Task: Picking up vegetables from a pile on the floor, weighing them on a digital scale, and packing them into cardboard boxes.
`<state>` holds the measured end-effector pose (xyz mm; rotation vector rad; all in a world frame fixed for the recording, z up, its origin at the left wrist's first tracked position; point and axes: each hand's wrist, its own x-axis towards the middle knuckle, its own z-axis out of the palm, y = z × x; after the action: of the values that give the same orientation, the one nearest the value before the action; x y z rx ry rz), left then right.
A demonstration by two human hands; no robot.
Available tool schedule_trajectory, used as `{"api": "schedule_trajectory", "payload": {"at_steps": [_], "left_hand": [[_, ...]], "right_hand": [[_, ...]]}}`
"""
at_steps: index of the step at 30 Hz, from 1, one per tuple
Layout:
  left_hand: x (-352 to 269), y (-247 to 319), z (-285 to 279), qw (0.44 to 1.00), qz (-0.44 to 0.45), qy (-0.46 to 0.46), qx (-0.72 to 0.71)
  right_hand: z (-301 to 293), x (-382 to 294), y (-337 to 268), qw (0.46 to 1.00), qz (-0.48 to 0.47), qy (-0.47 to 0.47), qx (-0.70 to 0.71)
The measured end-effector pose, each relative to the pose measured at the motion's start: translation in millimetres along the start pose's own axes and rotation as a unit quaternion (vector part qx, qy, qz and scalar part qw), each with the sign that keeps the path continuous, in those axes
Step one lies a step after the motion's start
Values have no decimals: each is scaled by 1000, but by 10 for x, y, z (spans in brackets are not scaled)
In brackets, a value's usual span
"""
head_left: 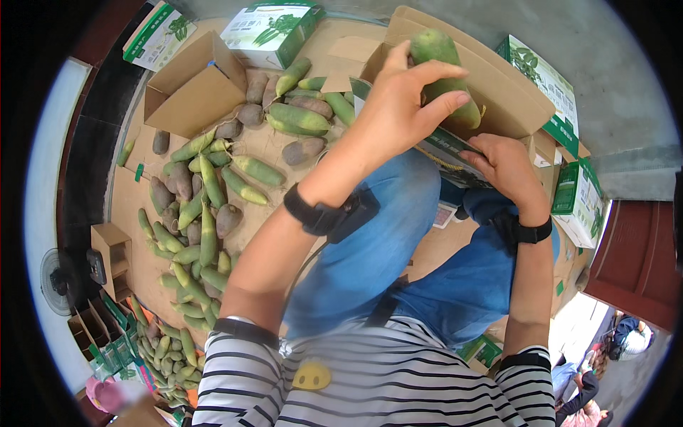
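Note:
A thick green radish [433,47] is in my left hand [397,104], fingers and thumb around its side, above an open cardboard carton. The carton's raised brown flap [493,88] stands behind the radish. My right hand [504,168] grips the near printed edge of the carton [453,147], thumb on the rim; a yellow rope handle hangs from that side. The carton's inside is mostly hidden by my left hand and the radish. Green radishes [299,117] and dark, brownish-purple root vegetables [303,151] lie left of the carton.
A larger pile of radishes [208,235] spreads over the cardboard-covered floor. An open brown box [197,85] and printed cartons [272,32] stand beyond. More cartons [579,203] are at the right. A fan [56,280] is at the far left; other people [579,392] are at lower right.

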<state>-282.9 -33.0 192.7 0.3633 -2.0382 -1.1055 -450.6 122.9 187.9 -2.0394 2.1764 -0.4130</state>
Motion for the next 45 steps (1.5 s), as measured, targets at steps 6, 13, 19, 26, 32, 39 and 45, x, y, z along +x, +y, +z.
{"api": "schedule_trajectory", "payload": {"at_steps": [6,13,19,26,32,39,45], "left_hand": [[40,-149,-89,941,148,-49,299],[-510,-328,-812,969,-14,-15,248],[-2104,-1039,-1538,913,-271,-47,303],[-4961,-1258,-2379,679,-567,-95,457],[-6191,-836,-2586,517,-729,-3,448],[-6244,-1281,-2472,639,-711,123,266],[-6157,-1682,-2524,561,-747,227,274]], "right_hand": [[-54,-43,31,1000,3,-18,5],[-83,-120,28,999,3,-24,36],[-38,-156,58,998,-6,-24,54],[-81,-6,-129,997,63,-43,29],[12,40,-78,995,96,-33,-12],[10,50,-24,992,125,-26,-13],[65,112,-14,988,149,-34,12]]}}
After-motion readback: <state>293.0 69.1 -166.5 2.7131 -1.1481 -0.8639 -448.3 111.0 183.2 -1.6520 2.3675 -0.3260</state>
